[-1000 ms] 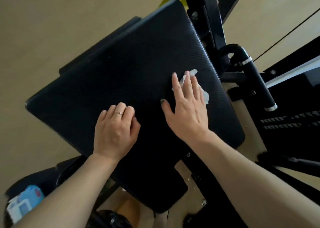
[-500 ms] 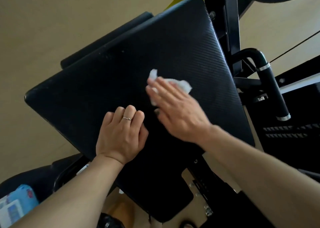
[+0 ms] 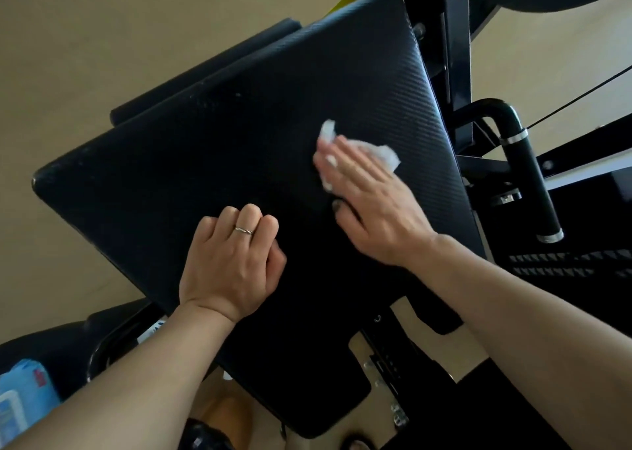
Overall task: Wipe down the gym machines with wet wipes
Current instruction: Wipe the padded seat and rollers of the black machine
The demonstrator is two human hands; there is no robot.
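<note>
A black textured seat pad (image 3: 219, 148) of a gym machine fills the middle of the view. My right hand (image 3: 372, 206) lies flat on it with straight fingers, pressing a crumpled white wet wipe (image 3: 379, 150) against the pad's right part. The wipe sticks out beyond my fingertips. My left hand (image 3: 232, 261) rests on the pad's near edge with its fingers curled under, holding nothing; a ring shows on one finger.
A black handle with chrome rings (image 3: 528, 172) and the machine's black frame (image 3: 455, 39) stand right of the pad. A blue wet wipe pack (image 3: 24, 398) lies at the bottom left. Tan floor (image 3: 85, 39) surrounds the machine.
My right hand has swept the wipe leftward from the pad's right edge and turned to point left. My left hand has stayed in place on the near edge.
</note>
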